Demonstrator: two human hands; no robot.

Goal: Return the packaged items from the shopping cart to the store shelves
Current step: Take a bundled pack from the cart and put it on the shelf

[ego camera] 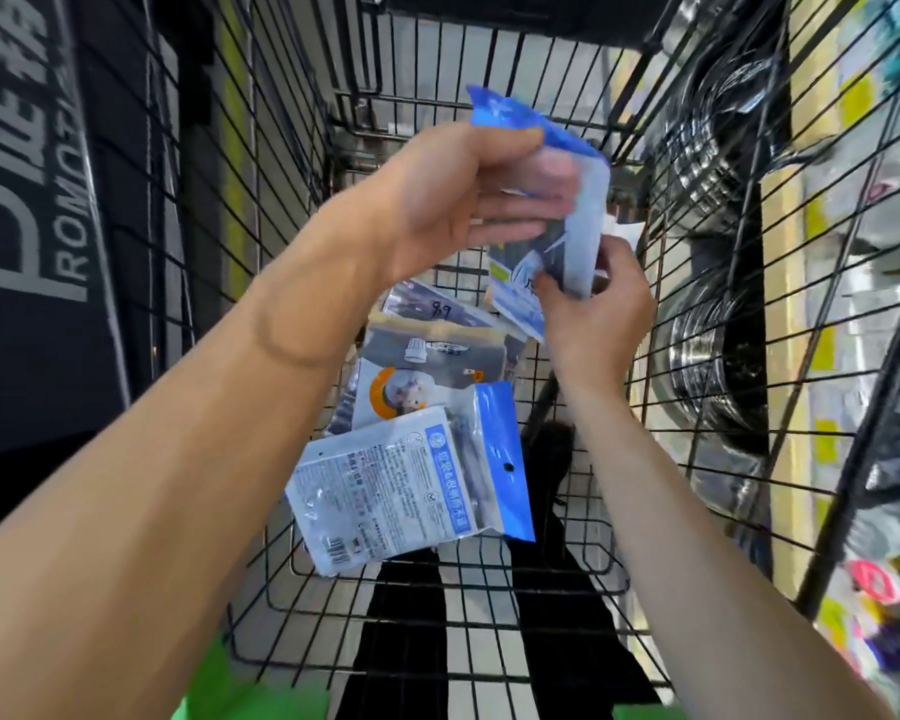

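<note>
While held: packet (pixel 567 163), both hands.

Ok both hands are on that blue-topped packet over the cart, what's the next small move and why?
Probably lift the packet clear of the cart and turn toward the shelves on the right. The left hand grips its upper part and the right hand pinches its lower edge, so it seems secured. More packets lie in the cart.

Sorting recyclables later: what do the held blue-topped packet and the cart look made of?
Held packet: thin glossy plastic film, probably; fingers show through its clear part and it bends in the grip. Cart: thin dark wire grid, likely coated metal.
</note>
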